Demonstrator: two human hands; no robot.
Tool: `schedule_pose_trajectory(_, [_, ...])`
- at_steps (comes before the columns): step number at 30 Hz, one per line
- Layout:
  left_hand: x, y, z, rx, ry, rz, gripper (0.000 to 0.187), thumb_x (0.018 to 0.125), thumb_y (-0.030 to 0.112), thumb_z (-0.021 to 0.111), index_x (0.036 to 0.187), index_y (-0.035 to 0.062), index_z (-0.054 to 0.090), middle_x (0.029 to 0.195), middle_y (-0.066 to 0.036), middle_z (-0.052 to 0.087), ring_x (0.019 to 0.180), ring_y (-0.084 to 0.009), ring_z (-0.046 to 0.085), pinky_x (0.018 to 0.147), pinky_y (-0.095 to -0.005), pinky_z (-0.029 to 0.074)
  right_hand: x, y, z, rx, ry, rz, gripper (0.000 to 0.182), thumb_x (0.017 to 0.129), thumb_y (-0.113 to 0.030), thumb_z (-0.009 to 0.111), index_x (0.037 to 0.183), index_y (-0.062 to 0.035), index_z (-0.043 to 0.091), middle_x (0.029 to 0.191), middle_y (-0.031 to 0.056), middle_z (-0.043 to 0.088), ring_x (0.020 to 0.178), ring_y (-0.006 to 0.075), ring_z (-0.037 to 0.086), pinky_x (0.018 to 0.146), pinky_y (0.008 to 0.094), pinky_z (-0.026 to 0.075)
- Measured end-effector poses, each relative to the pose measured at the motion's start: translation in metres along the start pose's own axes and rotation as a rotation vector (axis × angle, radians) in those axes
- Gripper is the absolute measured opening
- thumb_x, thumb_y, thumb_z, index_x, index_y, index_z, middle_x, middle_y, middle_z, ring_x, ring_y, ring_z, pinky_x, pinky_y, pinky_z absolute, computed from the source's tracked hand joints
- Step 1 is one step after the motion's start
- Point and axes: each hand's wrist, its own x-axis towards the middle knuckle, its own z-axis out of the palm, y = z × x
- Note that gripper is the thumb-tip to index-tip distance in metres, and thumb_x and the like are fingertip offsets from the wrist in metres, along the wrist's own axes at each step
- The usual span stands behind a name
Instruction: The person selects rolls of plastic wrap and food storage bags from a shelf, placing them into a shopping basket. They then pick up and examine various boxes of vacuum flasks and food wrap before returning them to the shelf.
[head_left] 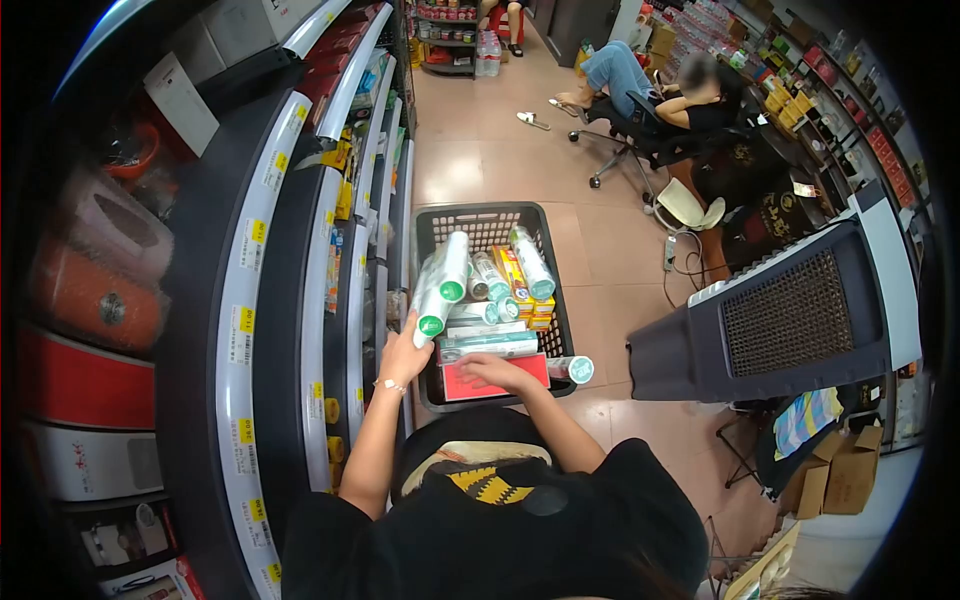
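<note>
A black plastic basket (548,222) on the floor in front of me holds several white rolls with green ends, yellow-orange boxes (512,270) and a red box (520,378). My left hand (405,352) grips white tubes with green caps (445,275) at the basket's left side, its fingers wrapped round the lower one. My right hand (490,372) hovers over the red box with its fingers apart and nothing in it. Beside it a white roll (570,370) sticks out over the basket's right rim.
Shelves with price tags (240,330) run close along the left. A grey air cooler (770,310) stands at the right. Further back, a person (690,100) sits in a wheeled chair. Cables and a power strip (670,252) lie on the floor. Cardboard boxes (845,470) are at the lower right.
</note>
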Motion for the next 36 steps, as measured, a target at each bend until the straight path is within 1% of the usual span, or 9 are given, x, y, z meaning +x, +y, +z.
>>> schedule_pose_trajectory(3, [0.013,0.016,0.012,0.298,0.040,0.003,0.072,0.068,0.028,0.062,0.131,0.0133,0.032,0.107,-0.032,0.043,0.079,-0.0418,0.058,0.073,-0.0432,0.048,-0.009,-0.004,-0.006,-0.020,-0.017,0.021,0.029,0.087,-0.023,0.046,0.109,-0.0071,0.051,0.103,0.0075,0.058,0.092,0.0157,0.056,0.079,0.0294,0.045])
schedule_pose_trajectory(10, [0.055,0.018,0.035,0.213,0.051,0.098,0.077,0.065,0.024,0.067,0.126,-0.0006,0.028,0.127,-0.034,0.020,0.083,-0.0425,0.057,0.074,-0.0413,0.048,-0.048,-0.002,-0.033,0.259,0.274,-0.081,0.024,0.087,-0.015,0.043,0.107,-0.0043,0.052,0.102,0.0083,0.057,0.092,0.0153,0.055,0.079,0.0281,0.045])
schedule_pose_trajectory(13, [0.066,0.005,0.042,0.130,0.133,0.202,0.079,0.065,0.018,0.067,0.128,-0.0023,0.023,0.129,-0.032,0.018,0.090,-0.0440,0.053,0.079,-0.0411,0.046,-0.062,0.011,-0.043,0.240,0.461,-0.372,0.021,0.086,-0.011,0.044,0.103,-0.0027,0.053,0.098,0.0082,0.058,0.087,0.0160,0.057,0.077,0.0287,0.046])
schedule_pose_trajectory(15, [0.059,0.008,0.043,0.073,0.213,0.264,0.080,0.066,0.012,0.066,0.129,-0.0039,0.019,0.130,-0.029,0.016,0.108,-0.0446,0.041,0.089,-0.0411,0.039,-0.066,0.020,-0.051,-0.184,0.836,-0.625,0.019,0.083,-0.007,0.048,0.101,-0.0022,0.053,0.094,0.0102,0.059,0.079,0.0188,0.058,0.075,0.0298,0.047])
schedule_pose_trajectory(18, [0.051,0.007,0.053,0.082,0.244,0.318,0.081,0.063,0.010,0.065,0.129,-0.0030,0.020,0.132,-0.028,0.015,0.119,-0.0444,0.024,0.096,-0.0453,0.030,-0.107,-0.013,-0.050,-0.828,1.029,-0.481,0.033,0.071,-0.007,0.059,0.103,-0.0038,0.053,0.094,0.0142,0.056,0.091,0.0268,0.052,0.080,0.0340,0.042])
schedule_pose_trajectory(21, [0.043,-0.003,0.072,0.151,0.229,0.333,0.083,0.062,0.013,0.066,0.130,-0.0029,0.020,0.135,-0.026,0.013,0.125,-0.0411,0.016,0.097,-0.0488,0.028,-0.111,0.018,-0.060,-1.069,1.145,-0.090,0.047,0.069,-0.011,0.062,0.113,-0.0047,0.049,0.101,0.0204,0.052,0.096,0.0312,0.051,0.086,0.0358,0.040])
schedule_pose_trajectory(22, [0.038,-0.004,0.073,0.185,0.187,0.317,0.084,0.063,0.014,0.066,0.130,-0.0027,0.020,0.136,-0.025,0.011,0.126,-0.0408,0.014,0.097,-0.0502,0.027,-0.115,0.022,-0.064,-0.991,0.982,0.153,0.062,0.066,-0.014,0.066,0.121,-0.0050,0.041,0.109,0.0255,0.046,0.098,0.0361,0.050,0.086,0.0371,0.041])
schedule_pose_trajectory(27, [0.036,-0.013,0.068,0.250,0.061,0.340,0.084,0.063,0.018,0.066,0.131,-0.0014,0.021,0.141,-0.022,0.005,0.130,-0.0399,0.006,0.097,-0.0548,0.023,-0.112,0.040,-0.068,-0.723,0.944,0.041,0.061,0.066,-0.012,0.065,0.121,-0.0072,0.040,0.109,0.0249,0.045,0.096,0.0395,0.050,0.084,0.0400,0.042])
schedule_pose_trajectory(36, [-0.001,-0.015,0.095,0.112,0.101,0.332,0.056,0.069,0.018,0.061,0.118,-0.0016,0.042,0.130,-0.025,0.025,0.122,-0.0425,0.020,0.096,-0.0502,0.026,-0.106,0.041,-0.062,-0.829,1.041,-0.046,0.061,0.065,-0.011,0.066,0.119,-0.0106,0.037,0.106,0.0227,0.041,0.089,0.0438,0.050,0.076,0.0458,0.044])
